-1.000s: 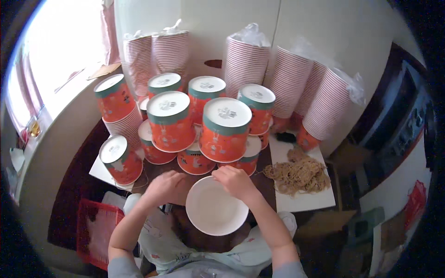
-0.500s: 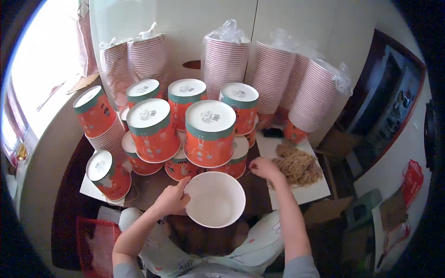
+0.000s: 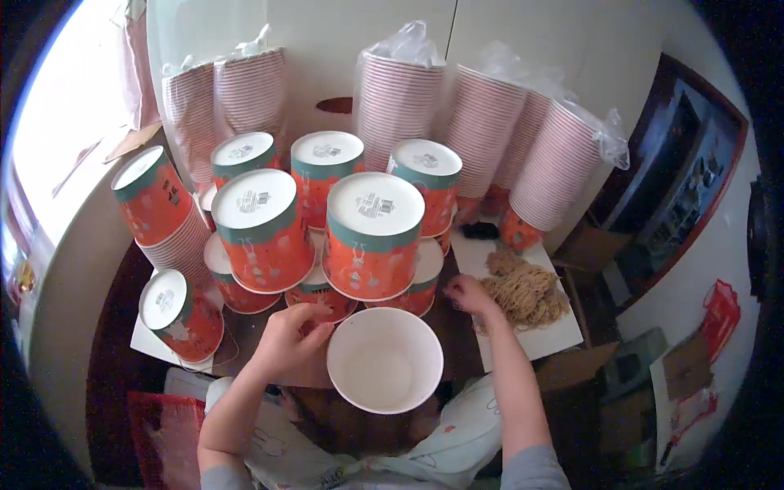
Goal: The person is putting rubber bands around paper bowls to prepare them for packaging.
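Observation:
A white-lined paper bucket (image 3: 385, 367) sits mouth up at the front edge of the table, in front of my body. Beside its left rim is my left hand (image 3: 286, 335), thumb and forefinger apart, with nothing visible between them. My right hand (image 3: 471, 296) is closed in a pinch at the left edge of a tangled heap of tan string (image 3: 524, 296). Whatever its fingertips hold is too small to make out. Just beyond the white-lined bucket stands an upturned orange bucket (image 3: 371, 253) with a green band, resting on other upturned buckets.
More upturned orange buckets (image 3: 263, 245) are piled across the table. A single bucket (image 3: 184, 314) at left has a loop of string beside it. Tall bagged stacks of nested buckets (image 3: 400, 106) line the back wall. A white board (image 3: 539, 347) lies under the string heap.
My left hand has come off the white-lined bucket's rim and moved slightly left, its thumb and forefinger parting. My right hand stays by the string. The view has shifted a little.

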The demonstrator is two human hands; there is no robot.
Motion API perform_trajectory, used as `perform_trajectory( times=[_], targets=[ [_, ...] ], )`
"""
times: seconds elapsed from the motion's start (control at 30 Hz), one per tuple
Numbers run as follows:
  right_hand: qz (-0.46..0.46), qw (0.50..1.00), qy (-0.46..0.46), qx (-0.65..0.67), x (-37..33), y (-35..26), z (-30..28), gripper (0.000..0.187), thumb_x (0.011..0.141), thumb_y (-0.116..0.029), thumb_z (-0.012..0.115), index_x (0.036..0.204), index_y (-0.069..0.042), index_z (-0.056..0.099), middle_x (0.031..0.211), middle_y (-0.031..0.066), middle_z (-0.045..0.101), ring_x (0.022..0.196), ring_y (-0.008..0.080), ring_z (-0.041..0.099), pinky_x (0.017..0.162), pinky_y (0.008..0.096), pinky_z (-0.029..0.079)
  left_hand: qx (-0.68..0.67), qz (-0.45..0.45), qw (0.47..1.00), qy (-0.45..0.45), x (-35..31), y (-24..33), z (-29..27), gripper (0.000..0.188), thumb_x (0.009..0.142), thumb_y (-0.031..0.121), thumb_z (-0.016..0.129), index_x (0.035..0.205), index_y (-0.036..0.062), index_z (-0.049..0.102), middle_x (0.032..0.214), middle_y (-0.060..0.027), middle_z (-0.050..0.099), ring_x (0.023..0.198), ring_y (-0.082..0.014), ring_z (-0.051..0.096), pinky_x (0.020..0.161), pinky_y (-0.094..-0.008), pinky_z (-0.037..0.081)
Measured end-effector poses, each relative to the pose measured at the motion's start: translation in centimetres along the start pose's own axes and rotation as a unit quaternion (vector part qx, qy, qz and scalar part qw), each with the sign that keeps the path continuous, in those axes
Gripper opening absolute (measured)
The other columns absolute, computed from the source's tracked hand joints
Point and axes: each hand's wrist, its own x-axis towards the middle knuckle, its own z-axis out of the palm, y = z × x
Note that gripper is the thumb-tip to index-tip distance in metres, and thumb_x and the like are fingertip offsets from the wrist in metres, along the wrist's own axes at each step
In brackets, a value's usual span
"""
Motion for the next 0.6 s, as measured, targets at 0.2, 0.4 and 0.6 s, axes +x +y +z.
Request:
perform_trajectory(
  times=[0.2, 0.4, 0.6],
  targets=[
    [0.002, 0.878, 0.175, 0.445, -1.7, -2.5, -6.2, 0.012, 0.083, -0.017, 0.055, 0.080, -0.005, 0.055, 0.077, 0.0011, 0.057, 0.069, 0.0089, 0.049, 0.062, 0.0228, 0.040, -0.062, 0.130, 0.986, -0.080, 0.2, -0.4, -1.1, 0.025, 0.074, 0.017, 0.062, 0.094, 0.0028, 0.059, 0.086, -0.0104, 0.055, 0.073, -0.0206, 0.058, 0.065, -0.0294, 0.048],
    [-0.037, 0.842, 0.287, 0.454, 0.3, -0.7, -15.3, 0.007, 0.084, -0.014, 0.053, 0.085, -0.007, 0.052, 0.078, 0.0002, 0.056, 0.067, 0.0075, 0.048, 0.061, 0.0212, 0.039, -0.089, 0.174, 0.972, -0.132, 0.1, -1.2, -0.8, 0.025, 0.075, 0.018, 0.062, 0.094, 0.0031, 0.058, 0.087, -0.0087, 0.054, 0.075, -0.0196, 0.058, 0.064, -0.0291, 0.049],
    [-0.143, 0.798, 0.418, 0.410, -1.2, -6.7, -25.8, 0.013, 0.082, -0.012, 0.056, 0.089, -0.004, 0.051, 0.082, 0.0032, 0.058, 0.074, 0.0102, 0.052, 0.071, 0.0227, 0.041, -0.078, 0.179, 0.974, -0.112, -0.2, -1.2, -0.6, 0.024, 0.076, 0.020, 0.062, 0.093, 0.0035, 0.059, 0.086, -0.0088, 0.054, 0.073, -0.0191, 0.058, 0.062, -0.0286, 0.049]
  ],
)
